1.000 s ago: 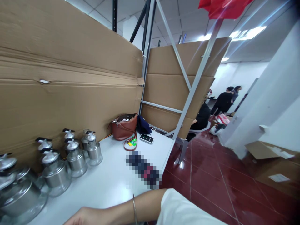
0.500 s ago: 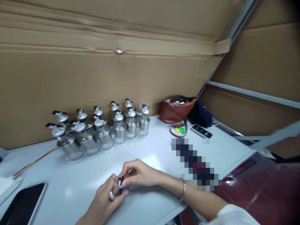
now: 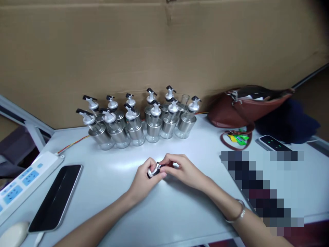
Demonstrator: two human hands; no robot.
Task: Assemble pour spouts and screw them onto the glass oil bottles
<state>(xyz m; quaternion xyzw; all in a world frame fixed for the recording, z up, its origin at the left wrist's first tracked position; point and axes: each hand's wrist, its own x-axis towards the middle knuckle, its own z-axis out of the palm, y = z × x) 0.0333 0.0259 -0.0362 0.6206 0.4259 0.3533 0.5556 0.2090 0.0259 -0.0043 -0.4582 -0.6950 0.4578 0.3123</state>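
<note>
Near the middle of the table (image 3: 108, 212), both my hands meet over a silver-and-black pourer cap (image 3: 153, 171). My left hand (image 3: 144, 181) is closed around the cap's silver body. With thumb and fingertips, my right hand (image 3: 181, 169) pinches the black part at its tip; the fingers hide some of it. Beyond my hands stand two rows of glass bottles with metal sleeves, such as the front bottle (image 3: 154, 128), wearing similar spouts. In the back row at the right, one glass bottle (image 3: 185, 99) has an uncovered neck.
A phone (image 3: 56, 199) and a white power strip (image 3: 31, 181) lie on the left, with a rounded white object (image 3: 14, 235) below. To the right are a brown bag (image 3: 231, 113), small packets (image 3: 240, 139) and a black device (image 3: 273, 143). A cardboard wall (image 3: 128, 51) rises behind.
The view has swung left and levelled, bringing the power strip and whole phone into sight. Both hands still hold the pourer cap, which now appears tilted differently.
</note>
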